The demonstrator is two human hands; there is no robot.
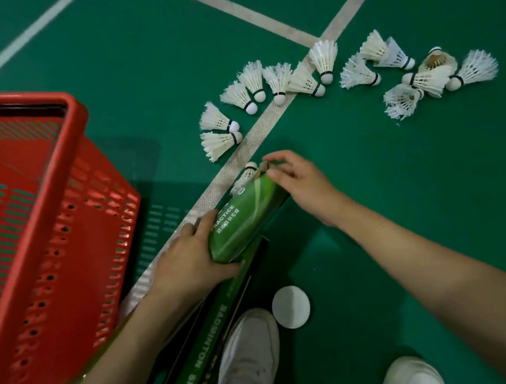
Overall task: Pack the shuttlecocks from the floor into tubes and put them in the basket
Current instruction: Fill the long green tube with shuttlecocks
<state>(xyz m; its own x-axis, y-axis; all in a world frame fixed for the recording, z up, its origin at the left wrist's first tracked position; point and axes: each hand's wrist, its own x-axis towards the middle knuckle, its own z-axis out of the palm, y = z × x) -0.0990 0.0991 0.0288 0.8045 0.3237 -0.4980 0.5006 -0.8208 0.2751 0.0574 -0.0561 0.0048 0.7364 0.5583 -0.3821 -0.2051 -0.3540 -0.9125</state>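
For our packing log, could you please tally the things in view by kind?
Shuttlecocks: 15, counting one at the tube mouth (the right-hand heap overlaps, so this is my best count)
Green tube, held: 1
Printed tube on the floor: 1
White lid: 1
Red basket: 1
Total: 19

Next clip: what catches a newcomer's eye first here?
The red basket fills the left side, and white shuttlecocks lie in an arc on the green floor, upper right. At centre, the left hand grips a green tube while the right hand pinches its open end, where a shuttlecock pokes out.
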